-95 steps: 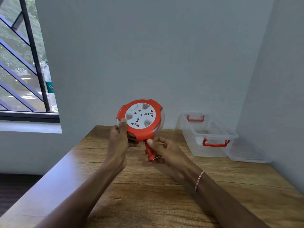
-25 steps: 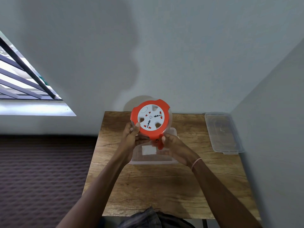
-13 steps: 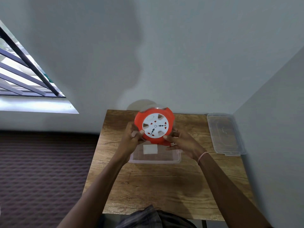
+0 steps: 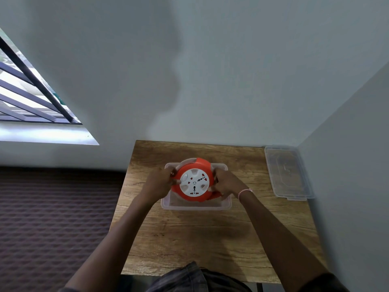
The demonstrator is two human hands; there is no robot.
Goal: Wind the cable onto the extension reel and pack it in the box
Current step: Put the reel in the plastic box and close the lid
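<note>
Window bars (image 4: 31,89), dark metal and slanted by the wide lens, fill the upper left above a pale sill, and below them lies a maroon floor covering (image 4: 52,207) with a woven, repeating diamond texture. Right of that stands the wooden table (image 4: 189,239), its top a warm brown with clear streaked grain and a few darker knots.

On the table sits the box (image 4: 195,206), a rectangular tub of clear, slightly frosted plastic with rounded corners and a thin rim. The left hand (image 4: 157,184) grips the left edge of the extension reel (image 4: 193,182), fingers curled around the rim. The reel is a round, flat disc of glossy orange plastic with a white circular face carrying socket holes and a small oval button; it is held face up over the open box, roughly level with the rim, though whether it touches the bottom cannot be told. The right hand (image 4: 226,183) clasps the reel's right edge, a red and white thread band on its wrist.

Farthest right, against the grey wall, the clear plastic lid (image 4: 288,171) lies flat on the table.
</note>
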